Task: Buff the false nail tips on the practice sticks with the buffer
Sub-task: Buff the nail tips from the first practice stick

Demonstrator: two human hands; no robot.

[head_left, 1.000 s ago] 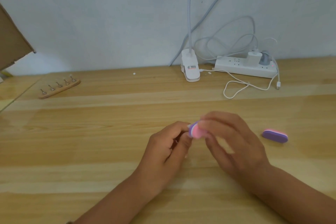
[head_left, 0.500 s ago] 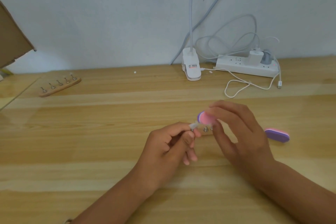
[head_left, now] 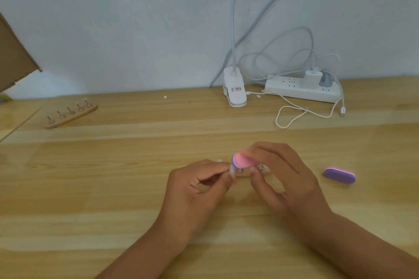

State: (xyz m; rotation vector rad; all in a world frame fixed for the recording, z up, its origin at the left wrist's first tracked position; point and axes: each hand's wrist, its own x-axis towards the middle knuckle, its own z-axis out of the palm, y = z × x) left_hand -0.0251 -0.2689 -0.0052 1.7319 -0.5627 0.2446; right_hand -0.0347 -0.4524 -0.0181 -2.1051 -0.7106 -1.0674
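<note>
My left hand (head_left: 199, 186) pinches a practice stick with a clear false nail tip (head_left: 232, 171) between thumb and fingers. My right hand (head_left: 281, 179) grips a small pink and purple buffer (head_left: 240, 160) and holds its end right above the nail tip. Behind my hands lies a wooden holder (head_left: 264, 171) with metal studs, mostly hidden by my fingers. Both hands are over the middle of the wooden table (head_left: 113, 188).
A second pink and purple buffer (head_left: 339, 175) lies to the right of my right hand. At the back left is another wooden holder with several sticks (head_left: 71, 115). A lamp clamp (head_left: 234, 90), power strip (head_left: 301, 90) and white cable (head_left: 301, 113) sit along the wall.
The buffer went up and away from the nail tip and has come back down onto it. My left hand stays in place with the stick.
</note>
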